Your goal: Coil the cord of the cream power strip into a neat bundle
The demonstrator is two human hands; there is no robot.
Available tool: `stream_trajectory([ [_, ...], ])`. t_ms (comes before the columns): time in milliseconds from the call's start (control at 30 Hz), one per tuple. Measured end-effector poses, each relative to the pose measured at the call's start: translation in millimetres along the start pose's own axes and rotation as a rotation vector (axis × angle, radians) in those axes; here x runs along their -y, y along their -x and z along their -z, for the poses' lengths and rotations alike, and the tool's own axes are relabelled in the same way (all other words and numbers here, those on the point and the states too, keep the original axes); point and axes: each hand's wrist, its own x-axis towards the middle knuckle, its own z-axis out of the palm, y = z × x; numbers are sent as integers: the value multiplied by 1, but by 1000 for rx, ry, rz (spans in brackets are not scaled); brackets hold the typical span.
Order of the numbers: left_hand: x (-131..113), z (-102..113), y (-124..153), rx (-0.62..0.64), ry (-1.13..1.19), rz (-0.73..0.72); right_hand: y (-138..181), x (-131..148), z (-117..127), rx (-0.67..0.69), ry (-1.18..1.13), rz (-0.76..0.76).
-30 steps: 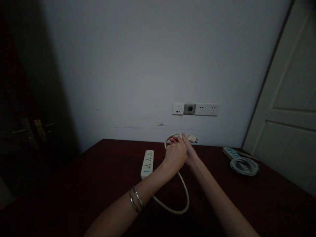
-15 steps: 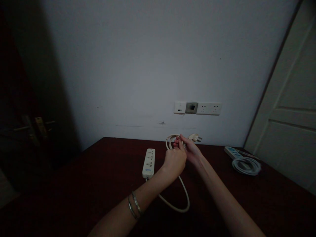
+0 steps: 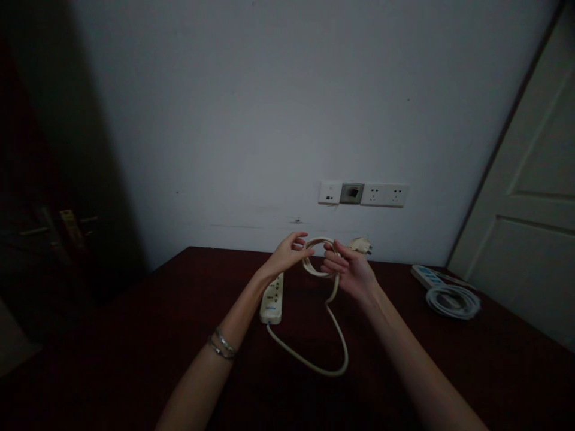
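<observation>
A coil of white power cord (image 3: 320,274) is held up above the table, with my right hand (image 3: 353,269) closed around its right side. My left hand (image 3: 287,252) is at the coil's left side, thumb and fingers apart; its thumb overlaps the loops, and whether it presses on them I cannot tell. The plug (image 3: 360,245) sticks out beyond my right hand, prongs to the right. From the coil the cord hangs down, bends along the table and runs to a white power strip (image 3: 271,308), whose far end is behind my left hand and wrist.
A dark red table (image 3: 179,311) stands against a pale wall. On its right lie a second power strip (image 3: 426,276) and a coiled grey-white cable (image 3: 453,301). Wall sockets (image 3: 384,194) sit above the table's back edge. Doors flank both sides.
My left hand has moved left and up from beside my right hand, its fingers now spread. The coil shows as a rounder, open ring. My right hand keeps its hold.
</observation>
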Motion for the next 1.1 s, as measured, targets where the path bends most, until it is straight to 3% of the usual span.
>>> stream_trajectory([
  [67, 6, -2, -2, 7, 57, 40, 0, -2, 0, 42, -5, -4],
  [133, 11, -3, -3, 101, 160, 84, 0, -3, 0, 79, -4, -9],
  [233, 16, -5, -3, 241, 396, 142, -2, -6, 2, 108, -12, -25],
  [433, 23, -8, 1, 356, 843, 255, -6, -10, 6, 121, -26, -64],
  [667, 16, -10, 1, 419, 922, 366, -8, -13, 7, 164, 56, -59],
  [867, 8, -11, -1, 369, 832, 401, -7, -16, -1, 133, 139, -38],
  [1100, 8, -15, 1, 195, 836, 422, -12, -21, 3, 159, 145, -62],
])
